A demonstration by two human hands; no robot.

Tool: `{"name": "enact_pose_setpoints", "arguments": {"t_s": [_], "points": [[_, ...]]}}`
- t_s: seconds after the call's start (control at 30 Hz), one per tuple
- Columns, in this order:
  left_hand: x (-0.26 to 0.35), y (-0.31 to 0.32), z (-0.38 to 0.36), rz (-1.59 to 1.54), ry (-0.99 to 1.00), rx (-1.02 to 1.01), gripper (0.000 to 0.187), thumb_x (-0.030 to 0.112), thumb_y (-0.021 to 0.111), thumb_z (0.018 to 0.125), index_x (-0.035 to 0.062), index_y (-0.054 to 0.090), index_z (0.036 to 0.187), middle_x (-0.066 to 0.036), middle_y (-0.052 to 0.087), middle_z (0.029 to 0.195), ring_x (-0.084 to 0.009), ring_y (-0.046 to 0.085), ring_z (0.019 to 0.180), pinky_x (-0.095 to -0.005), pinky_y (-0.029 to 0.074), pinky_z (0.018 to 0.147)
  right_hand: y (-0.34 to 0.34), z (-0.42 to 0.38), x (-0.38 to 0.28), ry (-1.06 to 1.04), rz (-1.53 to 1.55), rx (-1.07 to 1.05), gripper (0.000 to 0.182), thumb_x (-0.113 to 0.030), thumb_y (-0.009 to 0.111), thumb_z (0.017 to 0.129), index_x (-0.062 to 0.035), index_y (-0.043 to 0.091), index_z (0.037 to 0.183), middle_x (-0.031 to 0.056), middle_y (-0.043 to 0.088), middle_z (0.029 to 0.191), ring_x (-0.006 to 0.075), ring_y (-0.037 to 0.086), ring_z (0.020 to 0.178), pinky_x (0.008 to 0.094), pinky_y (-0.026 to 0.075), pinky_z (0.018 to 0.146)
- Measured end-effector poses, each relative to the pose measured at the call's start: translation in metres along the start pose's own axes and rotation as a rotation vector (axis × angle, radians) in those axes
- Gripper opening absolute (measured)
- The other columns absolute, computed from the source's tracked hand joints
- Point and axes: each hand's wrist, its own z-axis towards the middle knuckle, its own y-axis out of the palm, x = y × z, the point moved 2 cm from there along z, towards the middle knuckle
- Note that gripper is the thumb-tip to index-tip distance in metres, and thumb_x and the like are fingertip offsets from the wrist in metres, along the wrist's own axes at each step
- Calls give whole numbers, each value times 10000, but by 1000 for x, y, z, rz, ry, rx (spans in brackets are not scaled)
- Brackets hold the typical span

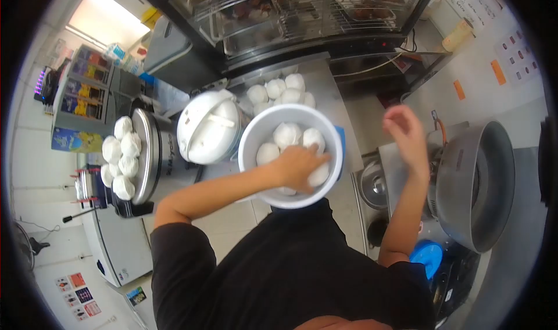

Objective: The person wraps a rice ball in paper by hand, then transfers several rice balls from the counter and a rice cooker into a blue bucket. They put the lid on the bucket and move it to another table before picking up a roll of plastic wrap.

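Observation:
My left hand [299, 167] reaches inside a white bucket [247, 131], its fingers spread over the white wrapped balls [288, 135] there. Its fingertips touch a ball at the bucket's right side; whether it grips that ball is hidden. My right hand [402, 126] is raised to the right of the bucket, away from it, with its fingers curled and pressed together. Whether anything small is between those fingers cannot be made out. More white balls [276, 88] lie on the metal counter [325, 77] just behind the bucket.
A white lidded pot [206, 126] stands left of the bucket. Several white balls [129, 144] rest beside a round steel-rimmed appliance [146, 155]. A wire-shelved cabinet [302, 10] is behind the counter. On the right are a large metal pan [465, 185] and a blue lid [427, 257].

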Motion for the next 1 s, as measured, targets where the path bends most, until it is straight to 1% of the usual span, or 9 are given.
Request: {"name": "enact_pose_setpoints", "arguments": {"t_s": [0.13,0.23,0.37,0.47,0.57,0.67,0.8,0.9,1.0], "points": [[-10,25,6,-1,44,-76,892,310,905,718,164,494,1497,-203,580,1268,-413,719,972,-506,617,806,36,78,119,28,-253,-126,243,-35,738,881,-73,668,1111,70,690,1024,149,660,949,304,544,793],[-9,33,1,158,66,-1,908,308,872,757,158,464,1554,-196,588,1323,-351,729,963,-460,620,782,105,134,186,-204,-394,-280,491,-64,781,799,-130,670,1272,154,656,1274,296,647,1155,423,563,929],[-12,35,-8,187,3,97,686,265,820,813,139,600,1451,-161,639,1349,-319,725,964,-444,598,869,204,180,197,-482,-661,-518,675,-98,810,763,-231,649,1405,170,591,1409,415,557,1330,517,521,1057],[-17,-4,-16,-40,16,192,564,256,811,852,128,648,1376,-123,687,1257,-315,724,971,-443,578,918,250,195,210,-546,-848,-838,698,-126,838,726,-266,663,1386,178,582,1388,443,545,1319,534,527,1044],[-39,-61,-23,-316,-155,363,368,157,800,881,80,703,1228,-106,732,1080,-295,712,904,-395,589,828,273,198,235,-583,-874,-759,685,-153,870,686,-245,686,1339,197,583,1358,442,574,1265,528,533,1032],[-77,-95,-31,-341,-413,540,271,80,799,876,42,728,1135,-101,735,1018,-233,668,791,-344,560,719,237,201,183,-388,-593,-710,621,-149,871,683,-200,705,1279,200,606,1280,417,614,1179,498,543,995],[-102,-108,-36,-362,-441,752,229,64,788,894,48,744,1119,-34,747,902,-124,630,729,-285,458,639,162,185,64,-274,-71,-515,600,-116,835,724,-170,698,1306,188,631,1199,404,631,1168,444,530,1014],[-116,-104,-34,-431,-453,774,200,68,782,911,46,745,1107,-15,749,883,-90,624,715,-278,434,629,129,135,-18,-393,-32,-696,640,-93,833,732,-158,680,1350,189,583,1299,384,605,1237,440,517,1054],[-133,-102,-23,-482,-429,736,187,78,769,934,44,739,1116,-34,741,863,-97,661,699,-289,469,657,145,76,-40,-543,-111,-893,556,-74,801,775,-139,684,1314,204,527,1355,388,571,1256,470,526,1027]]}}
